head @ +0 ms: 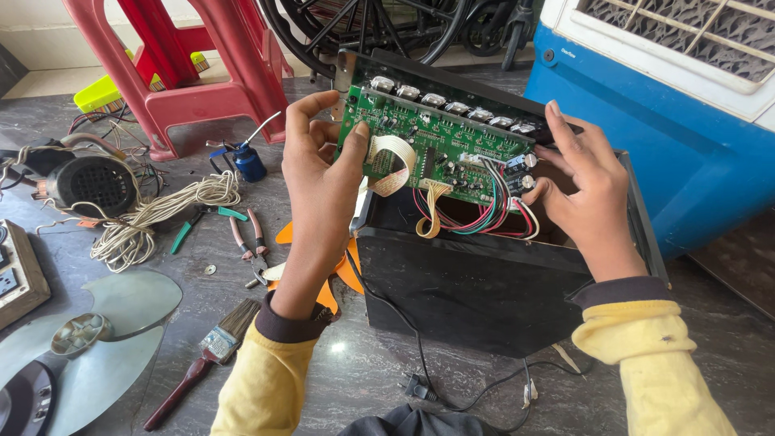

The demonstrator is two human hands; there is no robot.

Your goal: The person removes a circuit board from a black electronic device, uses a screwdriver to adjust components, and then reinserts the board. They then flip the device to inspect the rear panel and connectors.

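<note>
Green circuit board [440,141] sits tilted up over the open top of the black box [476,282], long axis running left to right, component side facing me, knobs along the far edge. My left hand [319,173] and right hand [585,182] each pinch an end. I'd say it's light, stiff and fragile, and tethered by the wires [476,214], so edges only.

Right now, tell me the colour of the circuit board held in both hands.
Green, seen clearly in the head view: the circuit board.
</note>
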